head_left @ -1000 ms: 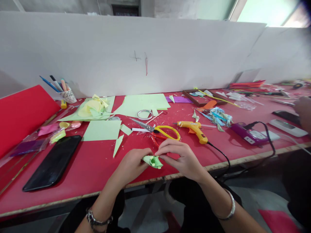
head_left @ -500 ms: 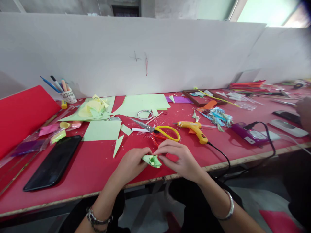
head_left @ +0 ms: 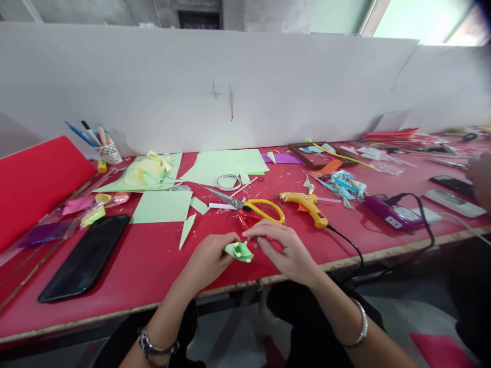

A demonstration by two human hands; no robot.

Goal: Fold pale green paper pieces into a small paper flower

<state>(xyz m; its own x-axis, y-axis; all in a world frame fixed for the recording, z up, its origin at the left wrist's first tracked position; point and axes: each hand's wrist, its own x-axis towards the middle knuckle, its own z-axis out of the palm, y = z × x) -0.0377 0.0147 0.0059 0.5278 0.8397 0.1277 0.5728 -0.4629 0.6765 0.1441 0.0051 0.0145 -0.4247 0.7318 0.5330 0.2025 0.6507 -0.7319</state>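
My left hand (head_left: 210, 257) is closed on a small rolled light-green paper flower (head_left: 238, 251), its curled mouth turned toward me with pale yellow bits on its edge. Just right of it hovers my right hand (head_left: 286, 249), fingers bent and a little apart, with nothing visible in them. Beyond my hands lie scissors (head_left: 264, 210) with yellow and red handles, blades pointing left. A yellow hot glue gun (head_left: 305, 205) rests to the right, nozzle leftward. Left of my hands are a cut green paper triangle (head_left: 186, 231) and a light-green sheet (head_left: 160, 207).
A black phone (head_left: 85, 258) lies at left, near a pen cup (head_left: 109, 152). A tape roll (head_left: 229, 182) sits behind the scissors. At right are a purple power strip (head_left: 393, 212) with cables and blue tassels (head_left: 343, 185). Another person's hand (head_left: 480, 176) shows at the right edge.
My right hand's fingertips have drawn slightly away from the paper flower, and the thumb has shifted. The left hand keeps its hold, with the flower tilted a little differently.
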